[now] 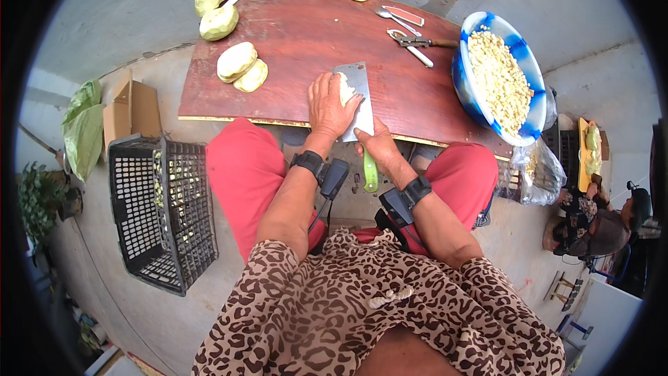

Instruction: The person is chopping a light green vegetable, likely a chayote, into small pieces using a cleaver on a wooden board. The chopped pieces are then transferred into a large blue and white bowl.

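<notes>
My right hand (381,146) grips the green handle of a cleaver (367,120) near the front edge of the red wooden table (292,26). Under the fingers and thumb of my left hand (330,104) is a pale vegetable piece (344,91), held beside the cleaver's broad blade. My left palm hides part of this piece. To the left on the tabletop lie a peeled pale-green vegetable piece (236,61) and a flat slice (252,76), which touch. A blue-and-white basin (462,75) full of diced pale pieces (498,73) stands tilted at the table's right end.
Two peeled vegetables (219,23) sit at the far left corner. Near the basin are a spoon (399,21), a white-handled peeler (417,55) and a wooden-handled tool (425,42). A black plastic crate (182,209) stands on the floor at left. Another person (595,224) sits at far right.
</notes>
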`<state>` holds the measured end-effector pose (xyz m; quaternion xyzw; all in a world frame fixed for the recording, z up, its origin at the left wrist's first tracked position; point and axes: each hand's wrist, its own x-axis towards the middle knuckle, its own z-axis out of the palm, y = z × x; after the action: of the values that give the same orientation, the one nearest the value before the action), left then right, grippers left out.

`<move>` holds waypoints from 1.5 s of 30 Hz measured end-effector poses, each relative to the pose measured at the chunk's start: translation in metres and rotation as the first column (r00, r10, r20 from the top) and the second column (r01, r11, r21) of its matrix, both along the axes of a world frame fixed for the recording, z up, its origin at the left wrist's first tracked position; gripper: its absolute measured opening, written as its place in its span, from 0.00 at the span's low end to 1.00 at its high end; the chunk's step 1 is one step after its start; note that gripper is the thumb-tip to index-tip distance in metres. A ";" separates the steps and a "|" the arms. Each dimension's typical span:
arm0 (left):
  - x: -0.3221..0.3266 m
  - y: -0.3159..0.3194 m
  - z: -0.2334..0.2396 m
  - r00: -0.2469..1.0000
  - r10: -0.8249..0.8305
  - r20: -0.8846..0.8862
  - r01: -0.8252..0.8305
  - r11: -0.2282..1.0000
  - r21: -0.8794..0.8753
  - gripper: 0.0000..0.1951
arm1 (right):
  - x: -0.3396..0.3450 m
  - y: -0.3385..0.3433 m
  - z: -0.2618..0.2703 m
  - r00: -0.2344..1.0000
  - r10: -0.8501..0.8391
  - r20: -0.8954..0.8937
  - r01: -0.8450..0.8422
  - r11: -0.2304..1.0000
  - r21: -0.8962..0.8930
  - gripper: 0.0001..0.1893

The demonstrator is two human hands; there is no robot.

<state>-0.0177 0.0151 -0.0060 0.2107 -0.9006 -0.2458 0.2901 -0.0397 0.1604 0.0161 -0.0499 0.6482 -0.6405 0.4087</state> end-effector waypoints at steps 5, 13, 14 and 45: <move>-0.007 0.004 -0.004 0.991 0.080 -0.107 -0.060 0.982 0.179 0.32 | 0.013 -0.023 0.000 1.000 -0.003 -0.008 0.002 0.998 -0.057 0.11; -0.014 0.011 0.005 0.944 0.181 -0.278 -0.046 0.901 0.432 0.24 | 0.012 -0.019 0.019 0.998 0.003 -0.061 -0.009 0.995 -0.098 0.12; -0.015 0.012 0.010 0.936 0.192 -0.295 -0.043 0.895 0.445 0.23 | 0.011 -0.017 0.023 0.998 0.000 -0.067 -0.007 0.994 -0.107 0.11; -0.064 0.031 0.124 0.988 -0.072 -0.140 0.091 0.987 0.134 0.28 | -0.031 -0.006 0.090 0.993 -0.115 0.010 0.111 0.923 -0.369 0.13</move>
<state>-0.0819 0.0464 0.1182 0.1765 -0.8673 -0.3337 0.3244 -0.0703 0.1543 0.1066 -0.0923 0.5205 -0.7731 0.3507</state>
